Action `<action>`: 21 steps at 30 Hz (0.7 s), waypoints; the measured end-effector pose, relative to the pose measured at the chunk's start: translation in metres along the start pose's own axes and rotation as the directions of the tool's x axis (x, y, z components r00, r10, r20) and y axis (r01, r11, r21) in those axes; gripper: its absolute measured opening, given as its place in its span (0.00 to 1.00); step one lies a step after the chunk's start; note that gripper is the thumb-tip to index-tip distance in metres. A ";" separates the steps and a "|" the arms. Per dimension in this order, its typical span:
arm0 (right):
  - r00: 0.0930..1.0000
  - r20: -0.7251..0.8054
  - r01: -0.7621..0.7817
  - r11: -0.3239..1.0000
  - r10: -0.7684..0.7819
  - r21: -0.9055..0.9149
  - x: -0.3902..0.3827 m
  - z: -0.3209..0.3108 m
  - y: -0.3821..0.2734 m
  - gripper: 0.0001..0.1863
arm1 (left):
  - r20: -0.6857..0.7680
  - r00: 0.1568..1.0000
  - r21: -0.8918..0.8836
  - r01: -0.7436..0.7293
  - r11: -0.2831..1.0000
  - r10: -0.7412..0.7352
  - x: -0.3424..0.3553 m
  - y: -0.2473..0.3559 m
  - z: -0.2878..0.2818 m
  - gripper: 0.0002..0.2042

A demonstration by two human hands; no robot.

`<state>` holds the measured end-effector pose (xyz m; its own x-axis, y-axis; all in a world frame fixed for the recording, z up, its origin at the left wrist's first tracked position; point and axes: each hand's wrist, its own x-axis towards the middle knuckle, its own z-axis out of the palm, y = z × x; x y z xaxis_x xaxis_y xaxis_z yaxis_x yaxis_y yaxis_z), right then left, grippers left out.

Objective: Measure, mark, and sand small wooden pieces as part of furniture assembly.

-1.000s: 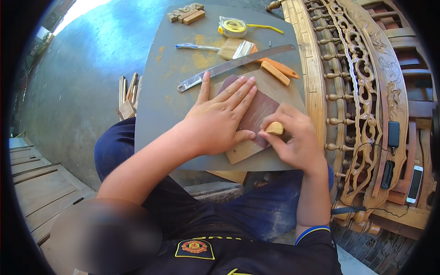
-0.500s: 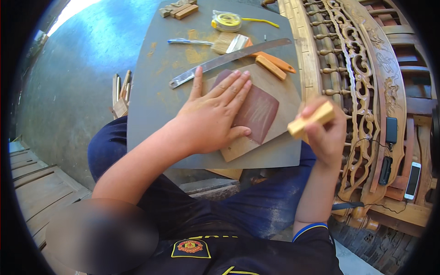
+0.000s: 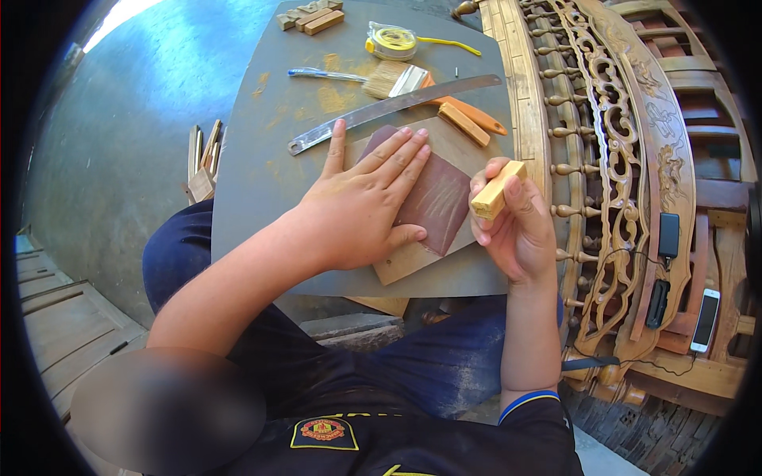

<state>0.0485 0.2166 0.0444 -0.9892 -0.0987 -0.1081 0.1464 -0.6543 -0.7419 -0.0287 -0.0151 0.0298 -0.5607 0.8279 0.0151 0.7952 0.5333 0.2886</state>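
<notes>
My left hand (image 3: 361,202) lies flat with spread fingers on a maroon sandpaper sheet (image 3: 432,206), which rests on a square board (image 3: 401,266) and bears pale streaks. My right hand (image 3: 516,238) grips a small yellowish wooden block (image 3: 498,190), raised over the sheet's right side with its long face upward. Beyond my fingers lie a long flat metal blade (image 3: 397,105), an orange-handled paintbrush (image 3: 385,83) and another oblong wooden piece (image 3: 462,124).
The grey table (image 3: 254,198) also holds a blue pen (image 3: 321,73), a yellow tape measure (image 3: 393,41) and several small blocks (image 3: 321,24). Carved wooden furniture (image 3: 587,174) stands along the right, with a phone (image 3: 706,320) and charger (image 3: 668,235). Wood offcuts (image 3: 202,163) are at left.
My right hand has lifted the block off the sandpaper and turned it over, palm more upward, swinging right and then slightly back left. My left hand stays flat on the sheet.
</notes>
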 end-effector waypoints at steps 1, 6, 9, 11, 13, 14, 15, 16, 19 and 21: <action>1.000 -0.008 -0.011 1.000 0.012 0.006 0.000 0.001 0.000 0.15 | -0.002 1.000 0.000 0.008 1.000 -0.008 0.000 0.000 0.000 0.45; 0.998 -0.061 -0.004 0.996 -0.001 -0.093 0.004 0.001 0.009 0.14 | -0.069 0.998 -0.055 0.007 0.998 -0.011 0.000 0.002 -0.007 0.44; 0.989 -0.145 -0.025 0.980 -0.004 -0.197 0.008 -0.001 0.014 0.14 | -0.194 0.981 -0.141 -0.037 0.989 0.009 0.001 0.005 -0.015 0.37; 0.988 -0.154 -0.055 0.975 0.021 -0.217 0.009 0.001 0.015 0.14 | -0.288 0.958 -0.231 -0.071 0.970 0.001 0.002 0.007 -0.021 0.30; 0.988 -0.154 -0.064 0.974 0.030 -0.217 0.009 0.005 0.013 0.13 | -0.383 0.924 -0.313 -0.110 0.943 -0.019 0.003 0.005 -0.022 0.23; 0.988 -0.150 -0.062 0.974 0.029 -0.216 0.010 0.005 0.013 0.13 | -0.413 0.910 -0.377 -0.138 0.916 -0.033 0.005 0.001 -0.019 0.17; 0.987 -0.157 -0.069 0.972 0.034 -0.226 0.010 0.004 0.014 0.13 | -0.441 0.896 -0.439 -0.168 0.883 -0.048 0.007 -0.001 -0.017 0.11; 0.986 -0.164 -0.077 0.969 0.039 -0.236 0.010 0.003 0.014 0.12 | -0.443 0.895 -0.435 -0.169 0.884 -0.047 0.008 0.000 -0.016 0.11; 0.986 -0.163 -0.073 0.972 0.036 -0.225 0.009 0.004 0.014 0.12 | -0.477 0.878 -0.470 -0.223 0.854 -0.033 0.009 0.001 -0.015 0.06; 0.986 -0.161 -0.069 0.972 0.032 -0.225 0.010 0.003 0.013 0.12 | -0.469 0.883 -0.446 -0.203 0.872 -0.034 0.009 0.003 -0.014 0.05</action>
<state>0.0405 0.2045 0.0354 -0.9715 0.0020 -0.2369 0.2095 -0.4601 -0.8628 -0.0352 -0.0084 0.0445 -0.6301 0.6312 0.4522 0.7042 0.2191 0.6754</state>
